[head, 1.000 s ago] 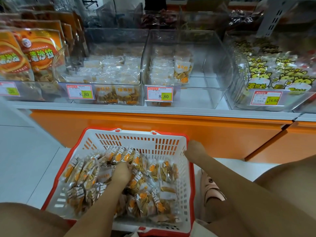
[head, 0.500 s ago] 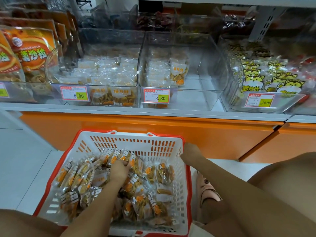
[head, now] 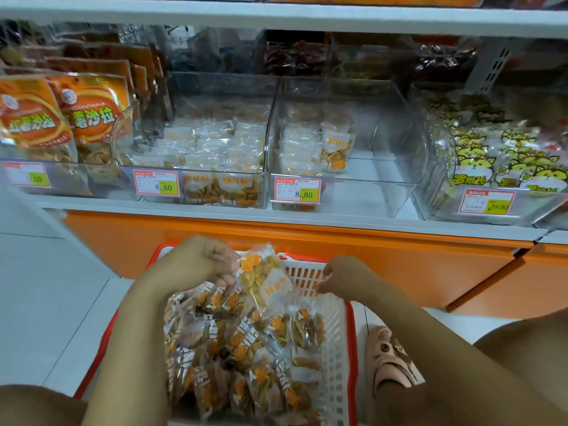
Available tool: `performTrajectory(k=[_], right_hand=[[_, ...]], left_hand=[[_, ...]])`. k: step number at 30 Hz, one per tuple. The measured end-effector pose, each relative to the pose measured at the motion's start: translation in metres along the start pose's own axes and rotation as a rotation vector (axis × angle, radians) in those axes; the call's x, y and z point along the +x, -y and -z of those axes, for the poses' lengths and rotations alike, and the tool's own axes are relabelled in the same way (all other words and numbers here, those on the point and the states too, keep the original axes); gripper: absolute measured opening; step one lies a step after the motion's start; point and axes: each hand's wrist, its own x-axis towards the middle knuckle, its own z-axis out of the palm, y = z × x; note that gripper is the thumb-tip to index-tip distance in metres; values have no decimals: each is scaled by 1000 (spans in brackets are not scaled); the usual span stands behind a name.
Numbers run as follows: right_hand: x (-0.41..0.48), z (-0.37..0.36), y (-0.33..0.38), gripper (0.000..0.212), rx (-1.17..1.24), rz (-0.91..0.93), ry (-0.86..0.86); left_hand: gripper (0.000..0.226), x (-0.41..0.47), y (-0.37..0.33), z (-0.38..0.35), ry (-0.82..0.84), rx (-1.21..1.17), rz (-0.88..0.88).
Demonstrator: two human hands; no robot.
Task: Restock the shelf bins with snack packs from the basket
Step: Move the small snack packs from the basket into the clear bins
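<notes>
A white basket with a red rim (head: pixel 335 327) stands on the floor below the shelf, holding several clear snack packs (head: pixel 242 348) of orange-yellow chips. My left hand (head: pixel 196 262) grips one snack pack (head: pixel 266 278) by its top edge, lifted above the pile near the basket's far side. My right hand (head: pixel 341 278) hovers at the basket's far right rim, fingers curled; whether it touches the rim is unclear. On the shelf, a clear bin (head: pixel 384 192) holds one row of the same packs and is bare on its right side. The bin to its left (head: pixel 199 155) is nearly full.
Orange chip bags (head: pixel 61 118) fill the bin at far left. A bin of yellow cat-print packs (head: pixel 504 164) stands at right. An upper shelf board (head: pixel 276 16) overhangs the bins. My sandalled foot (head: pixel 390 358) is beside the basket. An orange cabinet front (head: pixel 399 256) is under the shelf.
My left hand has come up out of the pile holding one snack pack. My right hand has shifted off the rim corner. The view has tilted up toward the shelf.
</notes>
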Motion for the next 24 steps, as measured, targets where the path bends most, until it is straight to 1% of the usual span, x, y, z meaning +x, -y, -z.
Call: performTrajectory(k=[2, 3, 4, 6, 7, 8, 9, 11, 12, 13, 15, 17, 18, 19, 21, 23, 24], right_hand=[[-17, 23, 13, 43, 111, 111, 147], [-26, 34, 20, 45, 213, 176, 224], [-36, 43, 25, 44, 353, 235, 295], [-47, 55, 33, 32, 680, 318, 388], [-51, 60, 37, 25, 811, 338, 375], [-55, 65, 42, 21, 915, 336, 326], [-55, 69, 46, 21, 1006, 319, 260], [-55, 82, 48, 31, 1142, 287, 148], [-54, 91, 48, 36, 1154, 283, 88], [-52, 101, 47, 39, 1126, 284, 13], [-48, 125, 44, 32, 1024, 274, -171], [-45, 155, 41, 20, 918, 287, -366], [-42, 171, 39, 20, 857, 289, -453], [-38, 186, 35, 24, 788, 286, -527], [-28, 211, 27, 37, 586, 239, -617], [-14, 228, 19, 36, 292, 153, -630], [-6, 231, 17, 32, 164, 118, -613]], left_hand=[[8, -14, -17, 7, -49, -98, -94], [8, -19, -23, 8, -75, -135, -128], [7, -23, -29, 8, -99, -159, -156], [8, -26, -39, 2, -153, -222, -204], [9, -25, -44, -2, -189, -265, -227], [9, -24, -49, -8, -228, -300, -257], [10, -21, -55, -13, -266, -323, -290], [11, -16, -68, -25, -314, -368, -347], [12, -14, -75, -29, -323, -391, -368], [14, -10, -81, -31, -325, -407, -389], [14, -3, -92, -33, -369, -369, -410], [28, 8, -101, -29, -515, -273, -391], [37, 15, -106, -25, -583, -252, -385], [45, 24, -109, -20, -628, -237, -385], [55, 42, -116, -14, -655, -165, -385], [56, 58, -119, -14, -623, -92, -379], [51, 66, -119, -16, -597, -65, -381]])
